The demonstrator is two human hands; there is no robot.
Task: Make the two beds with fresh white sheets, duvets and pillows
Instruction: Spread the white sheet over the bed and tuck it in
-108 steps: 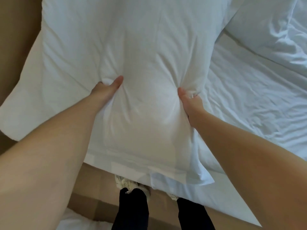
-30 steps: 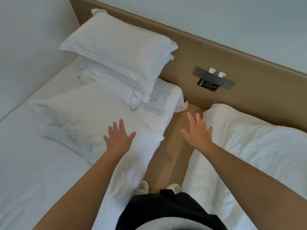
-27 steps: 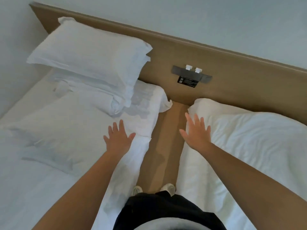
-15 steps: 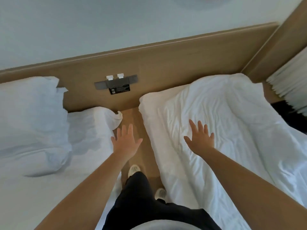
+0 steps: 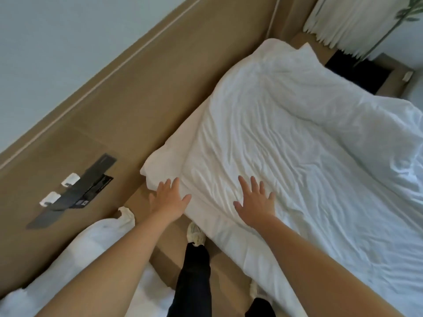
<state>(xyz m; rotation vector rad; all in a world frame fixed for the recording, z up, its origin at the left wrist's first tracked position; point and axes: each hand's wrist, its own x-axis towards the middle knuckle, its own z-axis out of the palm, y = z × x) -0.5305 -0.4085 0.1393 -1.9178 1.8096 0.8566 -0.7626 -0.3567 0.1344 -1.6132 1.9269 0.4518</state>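
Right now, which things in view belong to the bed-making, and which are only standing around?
Belong to the job:
wrinkled duvet
other bed's bedding
left hand
right hand

Only standing around:
headboard
switch panel
curtain
plant

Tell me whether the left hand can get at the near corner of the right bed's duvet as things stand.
Probably yes. The left hand is open, fingers spread, already at the duvet corner by the headboard, with nothing between them.

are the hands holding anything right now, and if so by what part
Nothing is held. The left hand and right hand are both open with fingers spread, over the near corner of the rumpled white duvet; neither grips it.
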